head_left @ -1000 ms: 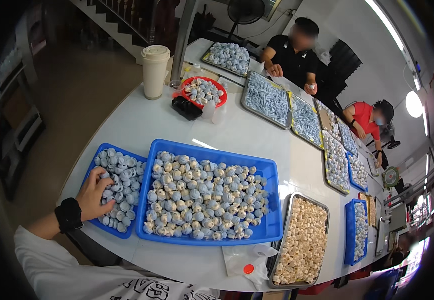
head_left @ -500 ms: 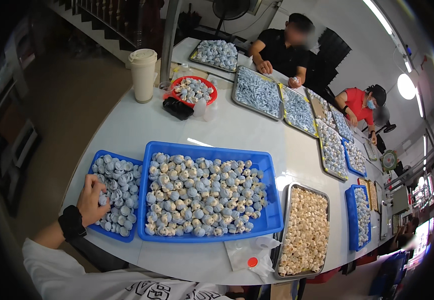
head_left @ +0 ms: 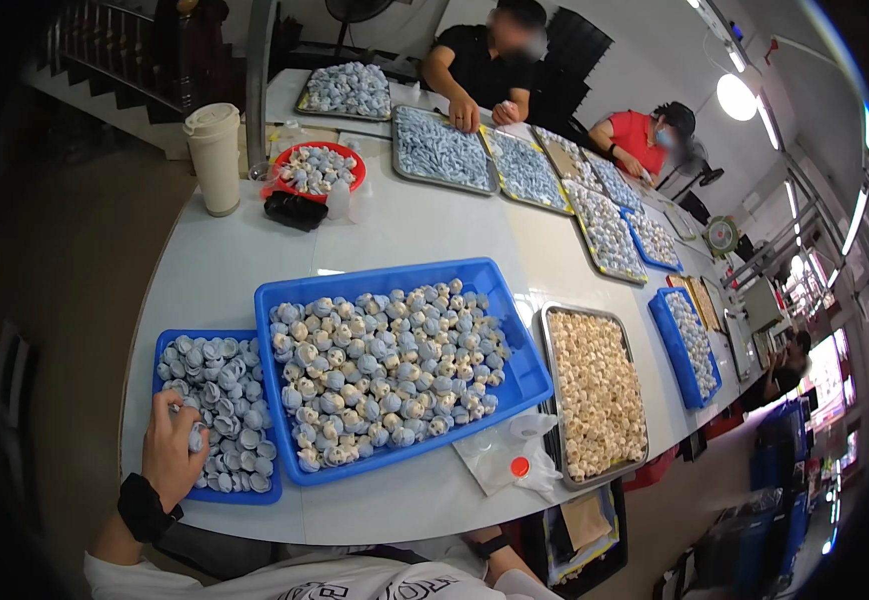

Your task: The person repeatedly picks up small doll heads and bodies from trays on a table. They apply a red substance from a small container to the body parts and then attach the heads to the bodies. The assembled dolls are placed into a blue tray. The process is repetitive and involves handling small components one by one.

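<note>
My left hand (head_left: 173, 445), with a black band (head_left: 143, 508) at its wrist, is closed around a small pale-blue cup-shaped piece (head_left: 196, 438). It rests over a small blue tray (head_left: 267, 488) filled with similar pale-blue cup-shaped pieces (head_left: 230, 385). Right beside it, a large blue tray (head_left: 530, 375) holds many small round blue-and-cream pieces (head_left: 385, 360). Of my right arm, the wrist with a dark band (head_left: 493, 545) shows at the table's near edge; the fingers are hidden.
A metal tray of cream pieces (head_left: 595, 400) stands right of the large tray, near a plastic bag (head_left: 490, 460). A lidded cup (head_left: 215, 160), a red bowl (head_left: 360, 170) and a black object (head_left: 295, 211) stand farther back. Two people (head_left: 480, 65) work across the table beside filled trays.
The view has turned, shifting the table leftward in the picture. My left hand stays over the small tray with its piece. My right wrist now shows more at the table edge.
</note>
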Available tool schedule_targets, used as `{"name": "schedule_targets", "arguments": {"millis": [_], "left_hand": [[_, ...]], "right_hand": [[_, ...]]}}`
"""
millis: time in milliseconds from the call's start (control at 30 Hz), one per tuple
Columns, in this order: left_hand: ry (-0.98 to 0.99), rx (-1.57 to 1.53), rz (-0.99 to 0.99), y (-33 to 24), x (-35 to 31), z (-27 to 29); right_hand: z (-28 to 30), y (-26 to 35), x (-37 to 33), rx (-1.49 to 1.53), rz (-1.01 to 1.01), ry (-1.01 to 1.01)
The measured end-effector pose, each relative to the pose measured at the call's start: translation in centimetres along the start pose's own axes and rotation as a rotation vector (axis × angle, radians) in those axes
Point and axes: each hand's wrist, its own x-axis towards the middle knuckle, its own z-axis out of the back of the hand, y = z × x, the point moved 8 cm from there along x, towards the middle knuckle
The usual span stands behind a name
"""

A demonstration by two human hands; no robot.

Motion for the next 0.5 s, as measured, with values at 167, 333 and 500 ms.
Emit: {"name": "schedule_targets", "arguments": {"millis": [167, 333, 500], "left_hand": [[0.013, -0.072, -0.032, 0.4, -0.1, -0.6], [-0.101, -0.100, -0.117, 0.5, 0.0, -0.5], [-0.098, -0.080, -0.104, 0.0, 0.2, 0.0]], "right_hand": [[-0.8, 2.8, -2.7, 0.019, -0.088, 0.236], [-2.5, 6.6, -12.3, 0.287, -0.382, 0.638], [0.5, 4.7, -8.9, 0.345, -0.605, 0.402]]}}
